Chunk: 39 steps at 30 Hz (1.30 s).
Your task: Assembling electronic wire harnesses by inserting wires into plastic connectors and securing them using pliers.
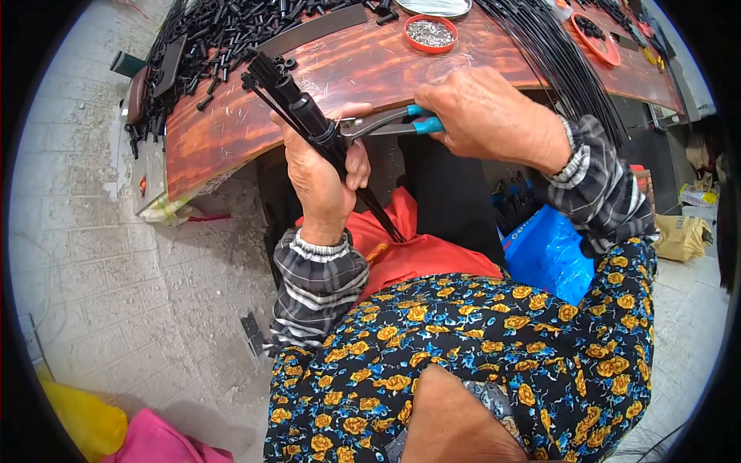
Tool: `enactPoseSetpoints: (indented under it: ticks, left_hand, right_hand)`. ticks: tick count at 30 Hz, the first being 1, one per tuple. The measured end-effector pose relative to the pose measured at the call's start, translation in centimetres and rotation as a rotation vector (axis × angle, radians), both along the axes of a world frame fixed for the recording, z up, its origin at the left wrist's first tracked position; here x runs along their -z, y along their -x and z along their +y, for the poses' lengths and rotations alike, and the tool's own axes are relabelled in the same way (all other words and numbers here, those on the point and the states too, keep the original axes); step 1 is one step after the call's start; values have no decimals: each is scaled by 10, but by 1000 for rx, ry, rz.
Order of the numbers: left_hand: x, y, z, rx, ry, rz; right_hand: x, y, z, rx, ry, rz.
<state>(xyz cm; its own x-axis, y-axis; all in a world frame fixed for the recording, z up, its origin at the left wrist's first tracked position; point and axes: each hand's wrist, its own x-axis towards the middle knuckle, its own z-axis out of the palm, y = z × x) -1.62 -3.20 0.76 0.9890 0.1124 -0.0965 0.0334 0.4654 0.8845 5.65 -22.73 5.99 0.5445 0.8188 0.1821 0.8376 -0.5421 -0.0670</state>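
Observation:
My left hand (315, 176) is wrapped round a black folded umbrella frame (307, 116), a slim bundle of rods with a black plastic collar. It slants from the table edge down to the red cloth (421, 251) over my lap. In my right hand (486, 116) are pliers with teal grips (427, 126), fingers closed round the handles. The jaws of the pliers meet the collar just by my left thumb. What sits between the jaws is too small to make out.
Many black plastic fittings (224, 38) are heaped on the wooden table (208, 150) at the far left. A red dish (407, 38) holds small metal pieces. Long thin black rods (540, 46) overhang the table on the right. A blue plastic bag (552, 258) lies beside my lap.

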Motion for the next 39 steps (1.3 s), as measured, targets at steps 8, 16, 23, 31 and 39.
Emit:
enactPoseSetpoints:
  ticks: [8, 16, 23, 31, 39]
  left_hand:
    - [-1, -1, 0, -20, -21, -25]
    - [6, -2, 8, -13, 48, -131]
    - [8, 1, 10, -52, -74, -312]
    - [13, 0, 9, -84, -20, -301]
    - [12, 2, 5, -153, 23, -277]
  right_hand:
    - [-14, 4, 9, -104, -46, -288]
    - [50, 15, 19, 93, -363, 329]
    - [65, 17, 20, 57, -534, 374]
    - [38, 21, 54, -74, -954, 1028]
    - [44, 26, 82, -41, -1197, 1343]
